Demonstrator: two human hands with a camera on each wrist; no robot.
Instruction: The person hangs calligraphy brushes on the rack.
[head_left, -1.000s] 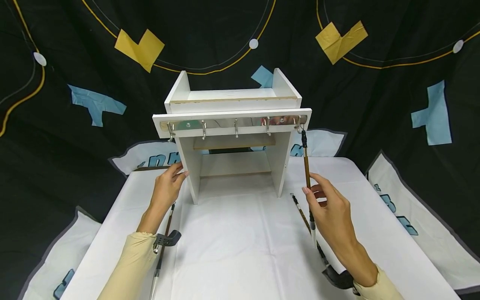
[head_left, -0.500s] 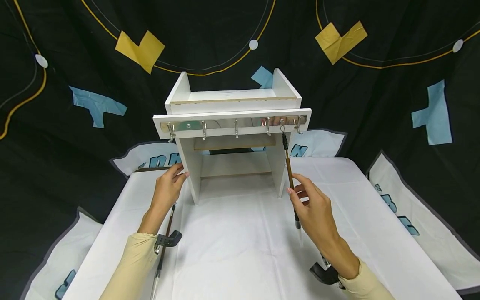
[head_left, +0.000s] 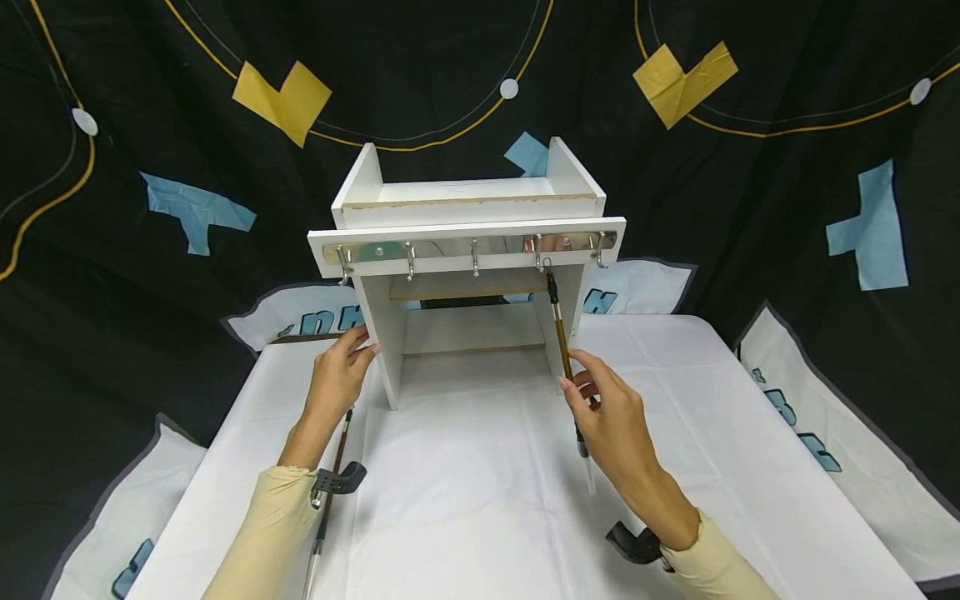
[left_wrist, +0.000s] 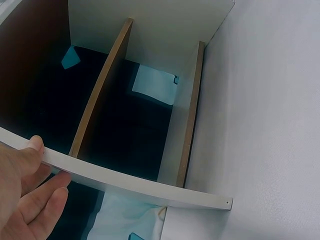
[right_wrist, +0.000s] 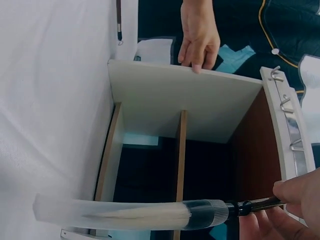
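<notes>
A white shelf unit carries a metal strip with several hooks along its front board. My left hand pinches the edge of its left side panel; in the left wrist view the thumb of that hand lies on the front edge, with fingers behind. My right hand holds a brush by its handle, bristles down in a clear cap. The brush's top loop is beside the fourth hook from the left; whether they touch, I cannot tell.
Another brush lies on the white-covered table, beside and partly behind the left wrist. Behind the unit hangs a black cloth with yellow and blue tape pieces. Printed white sheets border the table.
My right hand has moved left with the brush, its loop passing from the rightmost hook to beside the fourth. My left hand stays on the side panel.
</notes>
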